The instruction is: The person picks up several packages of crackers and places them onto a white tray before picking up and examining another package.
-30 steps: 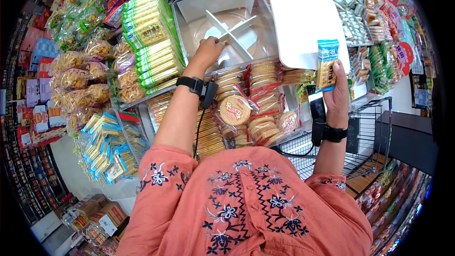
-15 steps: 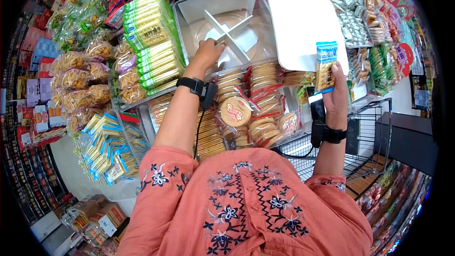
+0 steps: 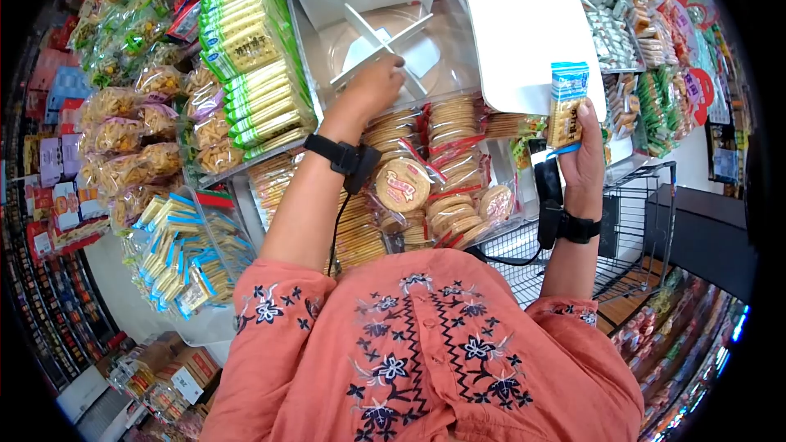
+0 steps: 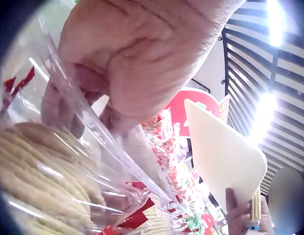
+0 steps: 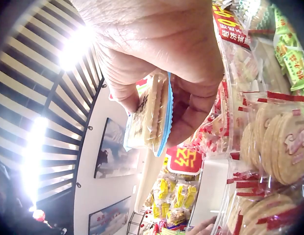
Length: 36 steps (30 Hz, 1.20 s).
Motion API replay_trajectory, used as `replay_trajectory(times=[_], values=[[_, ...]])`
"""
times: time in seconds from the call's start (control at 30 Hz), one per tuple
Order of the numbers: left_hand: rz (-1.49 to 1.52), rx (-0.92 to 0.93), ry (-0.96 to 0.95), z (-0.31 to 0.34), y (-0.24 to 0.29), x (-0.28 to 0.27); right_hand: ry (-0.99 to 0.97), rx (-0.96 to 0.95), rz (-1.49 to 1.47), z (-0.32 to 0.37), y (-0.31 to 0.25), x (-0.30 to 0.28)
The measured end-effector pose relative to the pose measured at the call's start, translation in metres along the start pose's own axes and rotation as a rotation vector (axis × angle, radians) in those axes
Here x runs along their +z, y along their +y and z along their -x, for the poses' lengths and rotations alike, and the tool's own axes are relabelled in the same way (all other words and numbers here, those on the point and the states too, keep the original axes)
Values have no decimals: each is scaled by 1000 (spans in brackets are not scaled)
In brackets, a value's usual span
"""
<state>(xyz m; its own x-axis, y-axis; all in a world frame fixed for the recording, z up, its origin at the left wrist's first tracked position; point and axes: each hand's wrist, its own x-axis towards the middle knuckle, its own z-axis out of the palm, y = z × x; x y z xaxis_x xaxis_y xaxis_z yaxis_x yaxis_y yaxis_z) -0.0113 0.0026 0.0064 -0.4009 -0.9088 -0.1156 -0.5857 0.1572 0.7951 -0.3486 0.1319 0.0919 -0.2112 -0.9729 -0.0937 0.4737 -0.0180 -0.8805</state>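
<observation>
Inside a clear-walled bin (image 3: 307, 49), my left hand (image 3: 372, 92) has its fingers at the lower right arm of a white cross-shaped divider (image 3: 360, 24). Its fingers look curled onto that divider, behind the clear wall in the left wrist view, where the palm (image 4: 137, 58) shows. My right hand (image 3: 583, 155) pinches a blue-and-clear biscuit pack (image 3: 567, 106), thumb on one side; the right wrist view shows this pack (image 5: 151, 115) between thumb and fingers. Beside it a white lid (image 3: 528, 33) stands tilted, with fingers (image 4: 231, 200) against its lower edge.
Green-wrapped biscuits (image 3: 258, 49) stand stacked left of the bin. Bagged round biscuits (image 3: 403, 184) lie below it, with blue-edged packs (image 3: 176, 254) at lower left. A wire cart (image 3: 630, 233) stands at the right.
My left hand has moved right along the divider, its fingertips now past the cross's middle. The right hand still holds the pack beside the lid. The head view has shifted slightly.
</observation>
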Motion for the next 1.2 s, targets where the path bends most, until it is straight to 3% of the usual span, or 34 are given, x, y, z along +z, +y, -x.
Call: replay_trajectory(times=[0.23,0.33,0.53,0.97,1.2], values=[[-156,-65,-199,-9,8,8,40,5,33,-5,-1,-3],[-149,-26,-221,-17,2,12,22,11,52,-7,-2,3],[-221,-115,-308,-27,3,23,26,33,90,-9,-3,14],[-190,-30,-250,-31,0,24,75,74,68,-15,4,11],[-192,-25,-258,-33,1,24,3,77,70,-18,7,5]])
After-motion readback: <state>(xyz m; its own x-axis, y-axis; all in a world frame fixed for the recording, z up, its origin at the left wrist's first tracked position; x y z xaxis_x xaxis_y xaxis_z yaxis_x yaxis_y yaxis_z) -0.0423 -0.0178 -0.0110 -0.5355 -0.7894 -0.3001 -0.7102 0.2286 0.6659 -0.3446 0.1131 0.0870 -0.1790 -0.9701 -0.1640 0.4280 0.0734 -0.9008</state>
